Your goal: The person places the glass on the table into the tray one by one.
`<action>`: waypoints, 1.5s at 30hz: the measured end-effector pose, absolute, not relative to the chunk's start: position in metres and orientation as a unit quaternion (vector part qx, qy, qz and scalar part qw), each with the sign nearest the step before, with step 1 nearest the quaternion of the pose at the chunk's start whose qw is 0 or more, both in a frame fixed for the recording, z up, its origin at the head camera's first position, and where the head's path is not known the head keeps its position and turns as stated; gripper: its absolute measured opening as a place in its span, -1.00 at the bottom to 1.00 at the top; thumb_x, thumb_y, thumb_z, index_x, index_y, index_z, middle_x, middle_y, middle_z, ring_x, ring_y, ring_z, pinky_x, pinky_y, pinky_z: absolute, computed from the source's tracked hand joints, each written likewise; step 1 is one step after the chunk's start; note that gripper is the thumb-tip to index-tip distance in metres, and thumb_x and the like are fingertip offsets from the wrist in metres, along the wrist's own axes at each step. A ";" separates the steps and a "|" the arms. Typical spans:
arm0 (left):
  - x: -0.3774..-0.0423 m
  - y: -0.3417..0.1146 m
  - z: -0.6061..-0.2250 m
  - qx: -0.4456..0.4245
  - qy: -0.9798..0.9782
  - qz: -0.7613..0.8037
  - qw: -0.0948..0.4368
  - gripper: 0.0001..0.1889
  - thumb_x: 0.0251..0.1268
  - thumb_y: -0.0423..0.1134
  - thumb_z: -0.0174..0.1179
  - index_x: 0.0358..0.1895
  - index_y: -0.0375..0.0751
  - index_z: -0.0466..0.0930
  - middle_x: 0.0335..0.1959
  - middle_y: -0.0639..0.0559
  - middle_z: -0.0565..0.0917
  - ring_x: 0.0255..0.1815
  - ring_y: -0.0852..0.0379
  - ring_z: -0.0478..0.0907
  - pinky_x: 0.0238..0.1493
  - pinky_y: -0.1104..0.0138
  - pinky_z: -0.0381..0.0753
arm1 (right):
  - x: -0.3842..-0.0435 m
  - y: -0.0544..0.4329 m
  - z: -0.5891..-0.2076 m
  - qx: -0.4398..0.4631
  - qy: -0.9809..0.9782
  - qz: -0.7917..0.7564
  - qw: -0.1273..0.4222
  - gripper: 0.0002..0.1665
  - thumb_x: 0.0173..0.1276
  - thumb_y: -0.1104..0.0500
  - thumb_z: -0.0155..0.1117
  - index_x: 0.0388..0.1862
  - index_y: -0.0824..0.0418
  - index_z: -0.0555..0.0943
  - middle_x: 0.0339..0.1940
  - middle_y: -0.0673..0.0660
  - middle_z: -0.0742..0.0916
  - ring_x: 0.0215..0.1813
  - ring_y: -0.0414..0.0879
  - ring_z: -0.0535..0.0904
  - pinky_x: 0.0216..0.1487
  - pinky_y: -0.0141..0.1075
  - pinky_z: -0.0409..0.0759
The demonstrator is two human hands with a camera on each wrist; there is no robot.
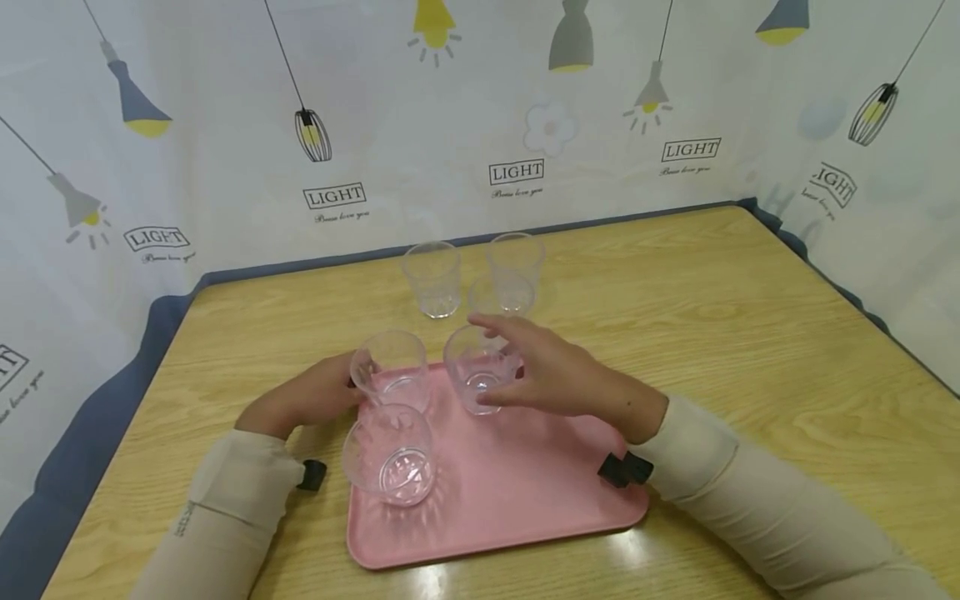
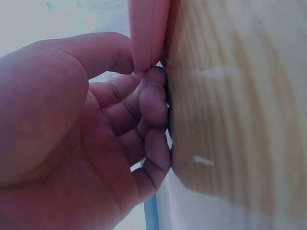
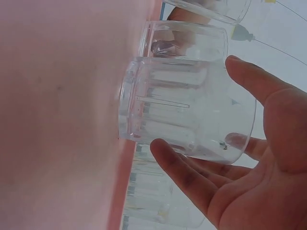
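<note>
My left hand (image 1: 330, 388) is at the left side of a pink tray (image 1: 517, 483). In the left wrist view its thumb meets the tray's edge (image 2: 149, 33) from one side, with curled fingers (image 2: 153, 105) by the wood below. My right hand (image 1: 555, 367) curves around a clear plastic cup (image 1: 471, 367) near the tray's far edge, thumb on one side and fingers on the other. The right wrist view shows this cup (image 3: 182, 105) upright, fingertips along its wall. Two more clear cups stand on the tray's left, one nearer (image 1: 393, 467) and one farther (image 1: 397, 383).
Beyond the tray several more clear cups stand on the wooden table (image 1: 750, 375), among them a back-left cup (image 1: 433, 279) and a back-right cup (image 1: 517, 262). A white curtain (image 1: 420, 150) printed with lamps hangs along the table's back and sides.
</note>
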State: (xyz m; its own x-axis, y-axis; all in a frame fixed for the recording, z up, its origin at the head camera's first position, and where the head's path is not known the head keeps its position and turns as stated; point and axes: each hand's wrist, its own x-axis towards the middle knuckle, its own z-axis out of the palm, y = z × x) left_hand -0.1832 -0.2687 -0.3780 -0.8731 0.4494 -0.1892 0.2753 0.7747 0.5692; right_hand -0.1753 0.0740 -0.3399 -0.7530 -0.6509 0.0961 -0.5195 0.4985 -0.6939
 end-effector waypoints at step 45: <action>-0.182 -0.268 -0.377 0.174 0.930 0.278 0.165 -0.85 0.41 -0.33 0.09 -0.03 -0.20 0.49 0.03 -0.16 0.63 0.10 -0.08 0.53 0.18 -0.04 0.51 | -0.220 0.111 -0.332 -0.220 0.913 -0.338 0.069 0.03 0.30 -0.07 0.42 0.59 0.16 0.12 0.37 0.36 0.46 0.25 0.28 0.54 0.19 0.07 0.58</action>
